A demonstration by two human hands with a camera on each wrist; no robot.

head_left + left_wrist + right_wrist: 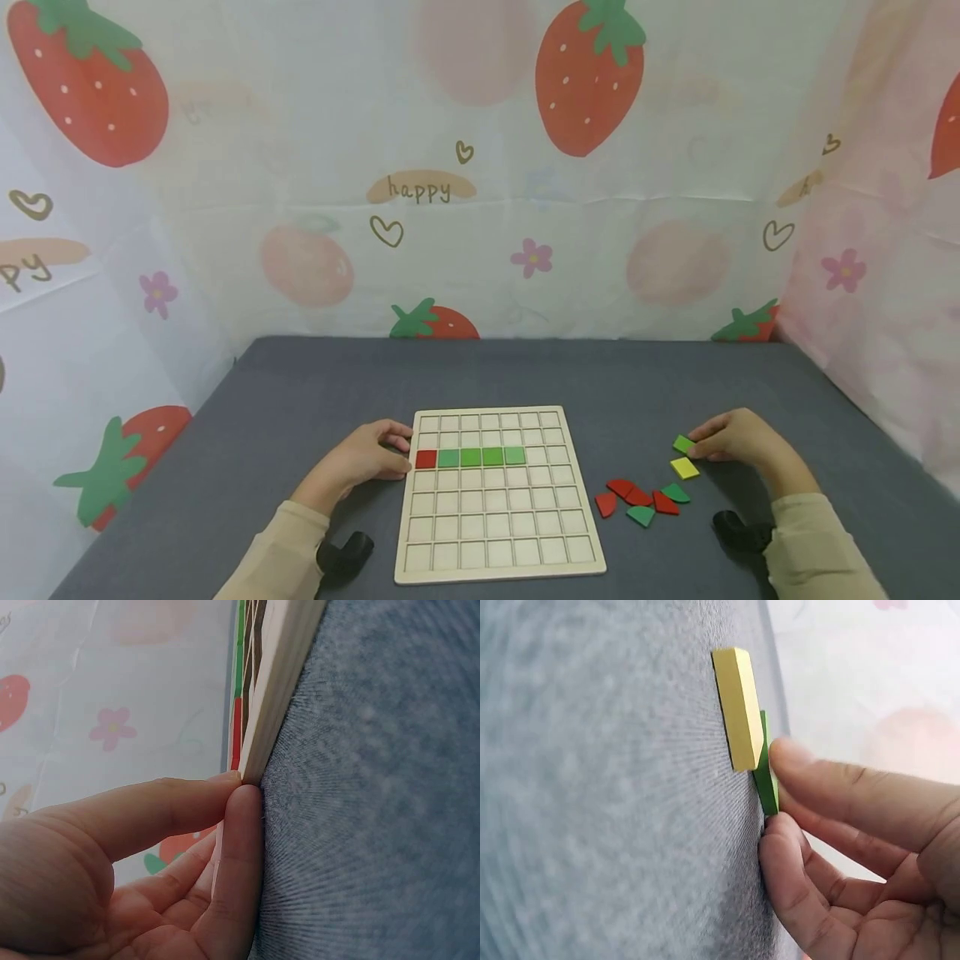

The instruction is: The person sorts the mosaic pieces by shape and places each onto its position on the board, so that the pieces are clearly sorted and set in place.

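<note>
A pale wooden grid board (472, 502) lies on the grey cloth. One row bears a red square tile (426, 459) followed by several green square tiles (470, 457). My left hand (375, 451) holds the board's left edge; its thumb and a finger meet at the rim (262, 750) beside the red tile. To the right of the board, my right hand (738, 442) pinches a green tile (767, 780) at its edge, close over the cloth. A yellow tile (685, 468) lies just in front of it and partly covers the green one in the right wrist view.
Between the board and my right hand lie several red pieces (639, 497) and green pieces (641, 516) with curved edges. Black curved wrist mounts (738, 532) stick out near both sleeves. A strawberry-print curtain (480, 275) hangs behind and beside the table (337, 375).
</note>
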